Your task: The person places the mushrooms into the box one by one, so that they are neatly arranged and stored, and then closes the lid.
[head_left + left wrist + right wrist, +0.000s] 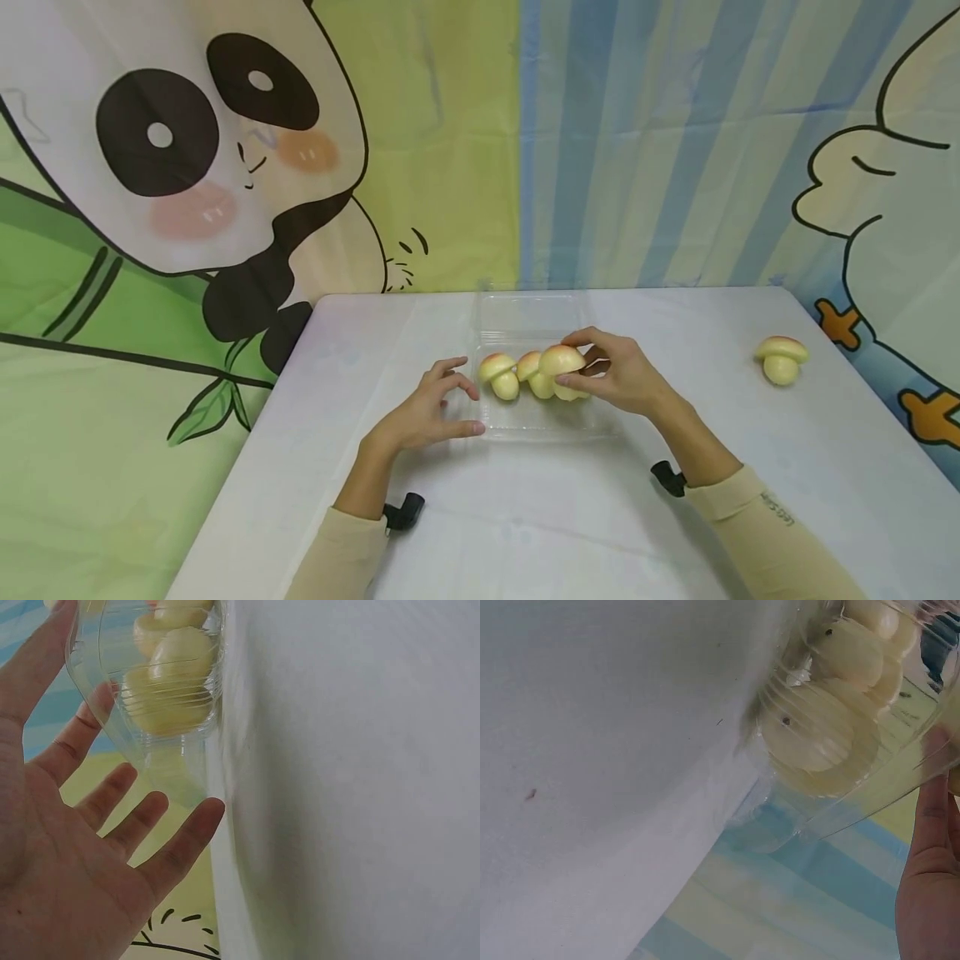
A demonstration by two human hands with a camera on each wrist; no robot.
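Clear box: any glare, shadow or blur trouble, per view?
Head: clear box walls fade into the white table, which carries soft-edged shadows; left wrist: pale highlights along the box's ridges, mushrooms softened behind the plastic, broad soft shadow on the table; right wrist: reflection streaks over the box, table greyer toward the top.

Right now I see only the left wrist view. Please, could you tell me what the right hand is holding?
Observer: In the head view, the right hand pinches a pale yellow, mushroom-shaped piece with a reddish top at the clear plastic box.
Operator: Thank you. Is there also such a piece outside this box, lying apart from the hands?
Observer: Yes, one similar yellow piece with a reddish cap is on the white table, well to the right of the box.
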